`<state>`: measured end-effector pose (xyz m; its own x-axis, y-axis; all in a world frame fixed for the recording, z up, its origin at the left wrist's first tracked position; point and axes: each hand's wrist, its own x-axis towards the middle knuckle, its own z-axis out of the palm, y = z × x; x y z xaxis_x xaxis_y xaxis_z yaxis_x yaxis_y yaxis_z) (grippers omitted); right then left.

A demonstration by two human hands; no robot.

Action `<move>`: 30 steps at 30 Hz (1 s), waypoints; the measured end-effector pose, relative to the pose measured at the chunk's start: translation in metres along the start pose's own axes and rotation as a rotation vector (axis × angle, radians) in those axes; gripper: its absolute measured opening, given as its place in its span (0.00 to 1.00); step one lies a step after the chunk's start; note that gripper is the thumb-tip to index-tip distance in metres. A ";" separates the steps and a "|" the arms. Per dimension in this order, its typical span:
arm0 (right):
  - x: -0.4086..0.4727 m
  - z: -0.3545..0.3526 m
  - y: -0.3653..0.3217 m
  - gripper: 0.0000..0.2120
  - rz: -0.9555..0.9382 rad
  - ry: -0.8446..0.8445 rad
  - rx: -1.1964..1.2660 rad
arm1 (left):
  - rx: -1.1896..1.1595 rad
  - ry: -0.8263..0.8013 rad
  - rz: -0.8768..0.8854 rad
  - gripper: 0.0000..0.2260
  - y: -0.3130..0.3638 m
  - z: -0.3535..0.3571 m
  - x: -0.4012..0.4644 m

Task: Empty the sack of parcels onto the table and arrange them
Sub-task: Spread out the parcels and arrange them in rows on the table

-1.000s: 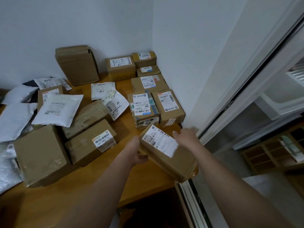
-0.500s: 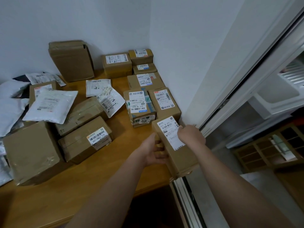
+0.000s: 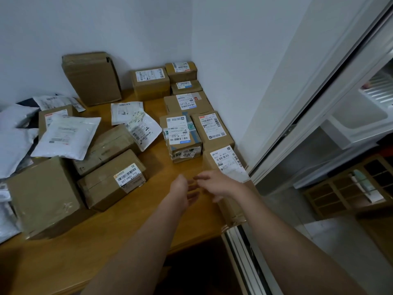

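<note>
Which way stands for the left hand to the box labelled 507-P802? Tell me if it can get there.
Probably yes. The left hand hovers open over bare table, and the box labelled 507-P802 lies just to its left with nothing between them. Its near right side is uncovered.

Wooden worktop (image 3: 131, 226) in a wall corner: brown cardboard parcels and white mailer bags. Labelled carton (image 3: 228, 167) at the right edge, beside the wall. Left hand (image 3: 184, 190) and right hand (image 3: 217, 184) above the worktop, fingers loose, holding nothing.
</note>
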<state>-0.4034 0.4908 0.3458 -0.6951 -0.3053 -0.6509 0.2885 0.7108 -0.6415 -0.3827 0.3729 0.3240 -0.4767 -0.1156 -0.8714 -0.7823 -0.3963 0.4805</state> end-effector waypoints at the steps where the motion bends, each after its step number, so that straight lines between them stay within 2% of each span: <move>1: 0.001 0.003 0.000 0.22 0.077 -0.067 -0.107 | -0.002 0.019 0.000 0.19 0.000 -0.005 0.002; 3: 0.006 0.011 0.004 0.29 0.161 -0.108 -0.230 | -0.008 0.037 -0.001 0.18 0.002 -0.013 0.003; 6: 0.014 0.021 0.014 0.33 0.184 -0.067 -0.165 | -0.027 0.043 0.009 0.17 0.003 -0.023 0.006; 18: 0.033 0.028 0.023 0.35 0.124 0.120 -0.043 | -0.066 0.055 0.002 0.15 0.016 -0.042 0.006; 23: 0.039 0.027 0.021 0.34 0.140 0.154 -0.051 | -0.077 0.045 0.005 0.16 0.020 -0.048 0.008; 30: 0.043 0.029 -0.002 0.23 0.083 0.101 -0.083 | -0.058 0.017 0.034 0.14 0.044 -0.061 0.012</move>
<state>-0.4149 0.4582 0.3071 -0.7352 -0.1813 -0.6532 0.2951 0.7818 -0.5492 -0.3981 0.2992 0.3286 -0.4950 -0.1453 -0.8567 -0.7412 -0.4440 0.5035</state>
